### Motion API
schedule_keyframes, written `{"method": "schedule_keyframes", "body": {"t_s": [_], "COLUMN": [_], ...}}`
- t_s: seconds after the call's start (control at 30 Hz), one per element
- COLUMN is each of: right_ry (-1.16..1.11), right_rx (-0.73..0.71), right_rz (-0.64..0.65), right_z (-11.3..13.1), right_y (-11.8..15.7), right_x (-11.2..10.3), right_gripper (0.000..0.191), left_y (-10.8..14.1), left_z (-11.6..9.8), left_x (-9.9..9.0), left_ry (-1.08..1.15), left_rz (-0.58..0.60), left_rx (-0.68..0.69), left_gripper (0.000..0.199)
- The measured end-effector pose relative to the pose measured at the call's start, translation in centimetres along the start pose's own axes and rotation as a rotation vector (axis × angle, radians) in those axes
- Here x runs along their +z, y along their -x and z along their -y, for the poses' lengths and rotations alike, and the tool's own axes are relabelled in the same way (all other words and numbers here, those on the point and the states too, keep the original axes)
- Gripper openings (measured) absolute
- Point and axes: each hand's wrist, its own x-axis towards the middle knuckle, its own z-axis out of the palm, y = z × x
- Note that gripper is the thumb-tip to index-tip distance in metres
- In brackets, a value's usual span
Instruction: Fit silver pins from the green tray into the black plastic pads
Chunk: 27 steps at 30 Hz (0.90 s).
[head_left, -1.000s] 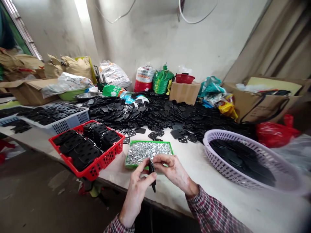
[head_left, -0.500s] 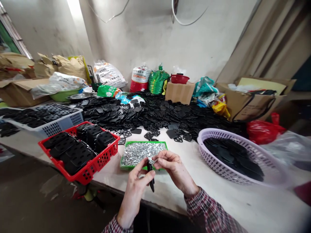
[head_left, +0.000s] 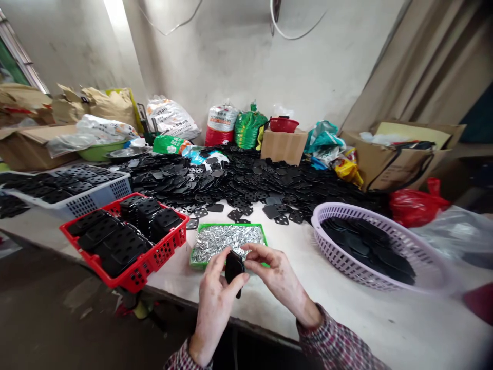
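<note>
My left hand (head_left: 217, 295) grips a black plate (head_left: 234, 267) between thumb and fingers, holding it upright near the table's front edge. Beside the plate's right edge is my right hand (head_left: 275, 272), its thumb and fingertips pinched together; whatever they hold is too small to make out. Just behind both hands lies a green tray (head_left: 194, 264) filled with small silvery metal pins (head_left: 219, 240). Part of the tray's front is hidden by my hands.
A red basket (head_left: 140, 275) of stacked black plates stands left, a blue-grey basket (head_left: 103, 192) beyond it. A purple basket (head_left: 346, 270) is at right. Heaped black plates (head_left: 250, 177) spread across the back, before bags and a cardboard box (head_left: 283, 146).
The black plate has turned in my left hand, so more of its face shows. My right fingertips have shifted slightly, and the silvery piece seen between them earlier is no longer clear.
</note>
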Motion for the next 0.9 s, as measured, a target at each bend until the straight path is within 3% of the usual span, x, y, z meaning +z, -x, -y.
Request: {"method": "schedule_keyframes", "body": {"t_s": [0.3, 0.47, 0.57, 0.73, 0.9], "right_ry": [0.404, 0.650, 0.543, 0.133, 0.208], "right_rx": [-0.128, -0.200, -0.193, -0.220, -0.280], "right_rz": [-0.011, -0.027, 0.014, 0.206, 0.447], "right_z": [1.2, 2.2, 2.3, 2.4, 4.3], "right_y": [0.6, 0.9, 0.7, -0.2, -1.3], "right_x": [0.1, 0.6, 0.6, 0.2, 0.4], "right_gripper": [0.048, 0.055, 0.048, 0.018, 0.023], "left_y": [0.6, 0.7, 0.6, 0.4, 0.5], "left_z": [0.2, 0.3, -0.3, -1.6, -1.2], "left_x": [0.0, 0.1, -0.4, -1.7, -2.9], "left_ry": [-0.304, -0.340, -0.204, 0.348, 0.847], "left_rz": [-0.067, -0.068, -0.044, 0.246, 0.354], "left_rx": [0.304, 0.340, 0.249, -0.123, -0.353], "left_gripper": [0.057, 0.058, 0.057, 0.052, 0.039]}}
